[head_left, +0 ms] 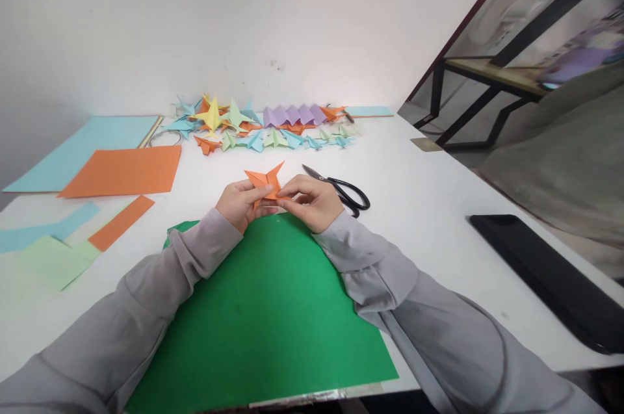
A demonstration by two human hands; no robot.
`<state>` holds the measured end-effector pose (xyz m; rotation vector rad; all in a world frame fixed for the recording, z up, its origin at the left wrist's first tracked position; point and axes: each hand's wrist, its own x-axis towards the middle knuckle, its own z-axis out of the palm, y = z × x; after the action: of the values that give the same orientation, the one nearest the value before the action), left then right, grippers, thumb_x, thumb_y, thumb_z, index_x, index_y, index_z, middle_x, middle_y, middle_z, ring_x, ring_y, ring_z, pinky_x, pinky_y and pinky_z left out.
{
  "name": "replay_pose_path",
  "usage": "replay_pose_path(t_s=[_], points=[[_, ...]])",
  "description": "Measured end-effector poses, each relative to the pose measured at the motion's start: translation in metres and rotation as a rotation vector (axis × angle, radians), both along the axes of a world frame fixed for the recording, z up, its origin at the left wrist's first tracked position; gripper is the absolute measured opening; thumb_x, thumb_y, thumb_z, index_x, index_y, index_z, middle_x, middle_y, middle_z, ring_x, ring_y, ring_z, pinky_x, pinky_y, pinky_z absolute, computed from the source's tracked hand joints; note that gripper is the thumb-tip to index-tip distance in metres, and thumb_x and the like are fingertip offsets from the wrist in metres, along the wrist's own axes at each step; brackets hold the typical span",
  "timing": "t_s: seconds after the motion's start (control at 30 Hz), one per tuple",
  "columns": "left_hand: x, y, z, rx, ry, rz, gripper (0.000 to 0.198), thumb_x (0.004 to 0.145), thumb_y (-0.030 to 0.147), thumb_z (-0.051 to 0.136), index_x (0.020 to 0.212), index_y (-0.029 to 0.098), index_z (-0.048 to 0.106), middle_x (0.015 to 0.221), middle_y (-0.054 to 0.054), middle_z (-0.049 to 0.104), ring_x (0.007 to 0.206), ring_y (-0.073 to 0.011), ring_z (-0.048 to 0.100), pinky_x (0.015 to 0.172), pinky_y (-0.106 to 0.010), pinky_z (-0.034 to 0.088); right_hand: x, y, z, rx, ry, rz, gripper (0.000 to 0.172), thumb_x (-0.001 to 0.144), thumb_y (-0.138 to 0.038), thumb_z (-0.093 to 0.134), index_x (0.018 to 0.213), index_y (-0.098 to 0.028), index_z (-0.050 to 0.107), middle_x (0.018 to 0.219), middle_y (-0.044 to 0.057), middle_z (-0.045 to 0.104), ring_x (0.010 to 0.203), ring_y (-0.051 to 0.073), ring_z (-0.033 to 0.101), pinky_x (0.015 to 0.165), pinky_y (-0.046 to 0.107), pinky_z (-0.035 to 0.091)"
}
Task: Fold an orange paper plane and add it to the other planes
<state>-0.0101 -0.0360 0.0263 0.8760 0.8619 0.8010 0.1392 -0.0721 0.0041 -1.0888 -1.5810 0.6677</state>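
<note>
Head view: one orange folded paper is at twelve o'clock of one green sheet. The left hand has thumb and fingers clamped on it; the right hand pinches its four o'clock edge. Two upper points look formed; whether creasing remains, I cannot tell. One pair of scissors lies at three; overlapping folded pieces at twelve defy counting.

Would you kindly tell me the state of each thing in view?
Orange paper figure: folded, pinched by left hand and right hand.
Scissors: apparently closed.
Green sheet: spread out.
Purple paper: pleated.
Large orange sheet: unfolded, flat.
Large blue sheet: flat.
Yellow paper figure: folded.
</note>
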Motion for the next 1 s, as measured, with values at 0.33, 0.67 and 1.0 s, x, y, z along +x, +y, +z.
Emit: replay_pose_path(t_s=[0.33,0.67,1.0], points=[[-0.002,0.0,-0.002,0.251,0.003,0.092,0.068,0.056,0.014,0.075,0.118,0.02,0.048,0.066,0.002,0.065,0.064,-0.0155,0.066,0.063,-0.031,0.056,0.002,0.004,-0.004,0.015,0.033,-0.133,0.011,0.067,-0.03,0.066,0.069,-0.019,0.067,0.07,0.004,0.061,0.062,0.014,0.056,0.045,0.024,0.041],[-0.004,0.004,-0.014,0.411,0.139,0.109,0.031,0.047,0.024,0.081,0.071,0.01,0.068,0.063,-0.005,0.069,0.061,-0.0165,0.066,0.07,-0.034,0.055,0.002,0.006,-0.006,-0.071,0.102,-0.112,0.016,0.064,-0.033,0.068,0.069,-0.017,0.066,0.072,0.005,0.062,0.061,0.014,0.057,0.045,0.024,0.045],[-0.002,0.001,-0.01,0.344,0.139,0.12,0.024,0.05,0.024,0.079,0.062,0.01,0.064,0.055,-0.005,0.067,0.053,-0.0157,0.065,0.062,-0.032,0.056,-0.003,0.005,-0.001,-0.303,0.327,-0.001,0.035,0.054,-0.046,0.075,0.065,-0.016,0.061,0.055,-0.001,0.061,0.048,0.012,0.056,0.048,0.027,0.049]])
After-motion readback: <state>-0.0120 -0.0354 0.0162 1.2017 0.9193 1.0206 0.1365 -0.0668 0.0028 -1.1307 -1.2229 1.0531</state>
